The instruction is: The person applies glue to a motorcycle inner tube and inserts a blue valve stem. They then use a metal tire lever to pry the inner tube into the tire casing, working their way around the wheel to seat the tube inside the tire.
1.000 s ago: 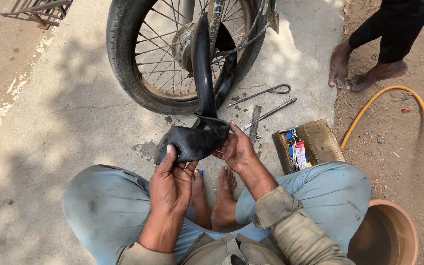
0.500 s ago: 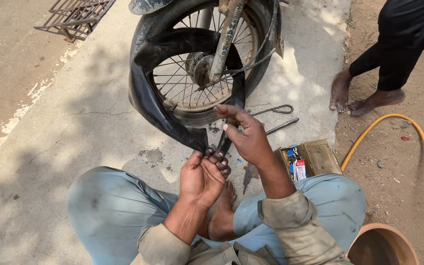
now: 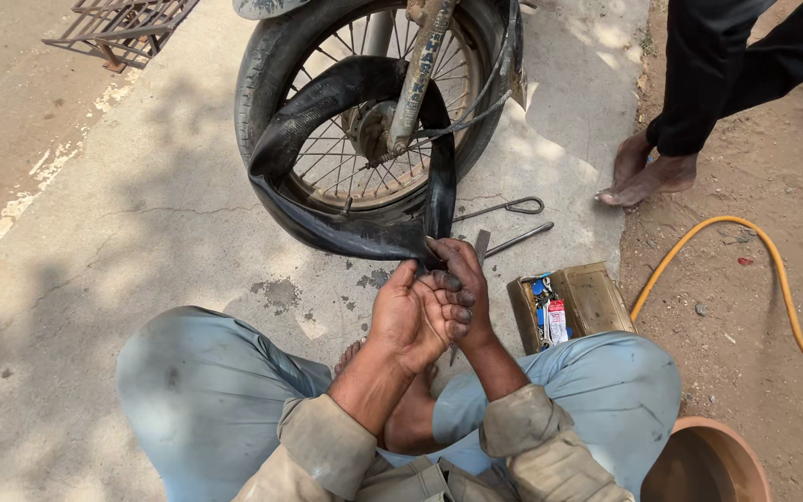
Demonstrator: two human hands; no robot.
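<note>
Seated cross-legged on the concrete ground (image 3: 141,214), close in front of a motorcycle wheel (image 3: 262,65) with its spokes and hub in view. Black inner tube (image 3: 327,223) pulled out of the tyre and hanging in a slack loop across the spokes, its lowest bend drawn down toward the lap. Right hand (image 3: 462,279) closed tight on that lowest bend, grimy fingertips pinching the rubber just where the loop turns. Left hand (image 3: 415,311) pressed against the right, palm up, fingers curled narrow; cannot tell whether any rubber lies inside that curl.

Judged from the hold: in the middle of working along the freed tube by touch, one short stretch at a time, with most of the loop lying across the wheel. Moving on to another stretch would call for a loosened pinch and a fresh grip further round, without dragging the rubber over the spokes or the axle parts.

Two long metal levers (image 3: 513,206) and a flat tool (image 3: 480,246) on the ground just beyond the hands. Open metal box (image 3: 587,297) of small items beside the right knee, a clay pot (image 3: 708,460) at the lower right, a yellow hose (image 3: 773,270) curving over the dirt. Bare foot (image 3: 648,177) of another person standing near the wheel, well apart from the hands
</note>
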